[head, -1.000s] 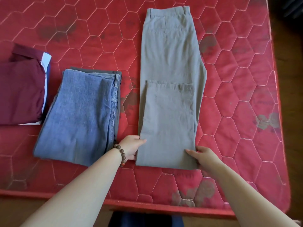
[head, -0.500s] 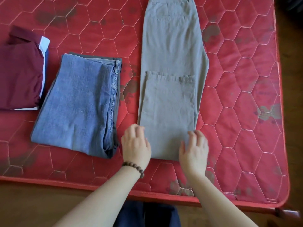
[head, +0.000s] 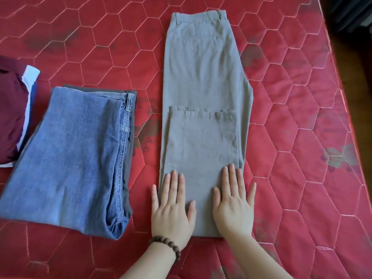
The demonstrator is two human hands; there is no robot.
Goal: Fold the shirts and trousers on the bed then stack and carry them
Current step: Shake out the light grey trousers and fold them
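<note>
Both hands are now lying flat, fingers straight, on the near folded end of the grey trousers point(head: 203, 109): left hand point(head: 172, 208), right hand point(head: 234, 202). Before, they were gripping its corners. Probably they are smoothing the fold before the next one.

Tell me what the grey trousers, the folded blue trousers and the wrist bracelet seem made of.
Grey trousers: likely thin woven cotton or linen blend, matte, fine creases.
Folded blue trousers: denim, faded with heavy stitched seams.
Brown bead bracelet: probably wood, round dull beads.
</note>
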